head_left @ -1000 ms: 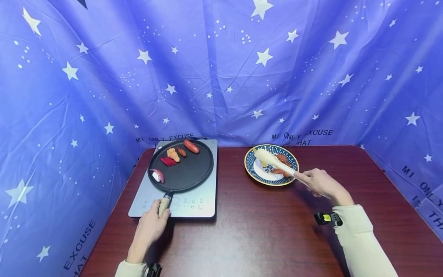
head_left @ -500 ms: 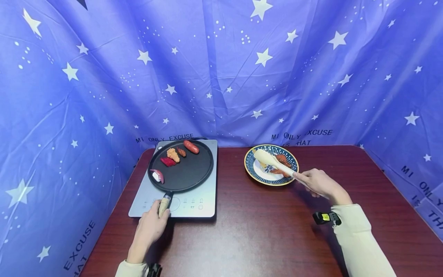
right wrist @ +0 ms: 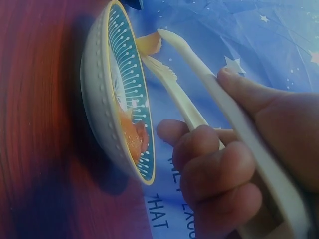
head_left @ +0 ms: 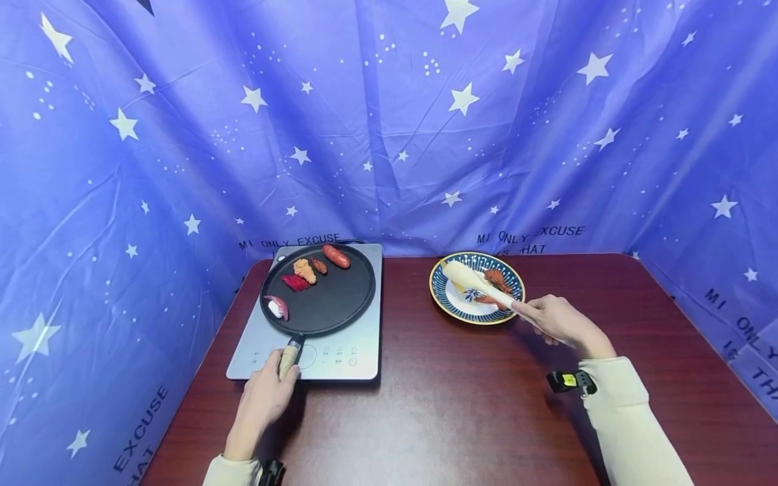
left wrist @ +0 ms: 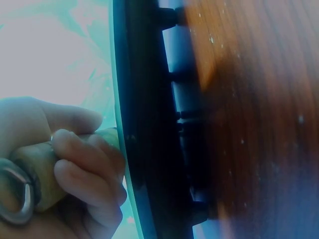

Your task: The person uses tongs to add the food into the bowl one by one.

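Observation:
My left hand (head_left: 264,395) grips the wooden handle (head_left: 288,361) of a flat black pan (head_left: 334,304); in the left wrist view its fingers curl round that handle, which has a metal ring at its end. Far right, my right hand (head_left: 559,322) holds cream-coloured tongs (head_left: 468,277) over a blue-patterned plate (head_left: 442,307). Seen from the right wrist, a yellow-orange food piece (right wrist: 150,44) sits at the tips of the tongs, by the plate's rim. Reddish-brown food (head_left: 495,278) lies on the plate, partly covered by the tongs in the head view.
The pan sits on a silver induction cooker (head_left: 249,361). In it lie a sausage (head_left: 336,256), a fried golden piece (head_left: 304,271), a small brown piece (head_left: 319,266), a dark red piece (head_left: 295,283) and a pink-and-white piece (head_left: 277,308). A starry blue curtain (head_left: 413,189) borders the table (head_left: 413,418).
My right hand and the tongs have shifted slightly left over the plate. The left hand, the pan and its food keep their places.

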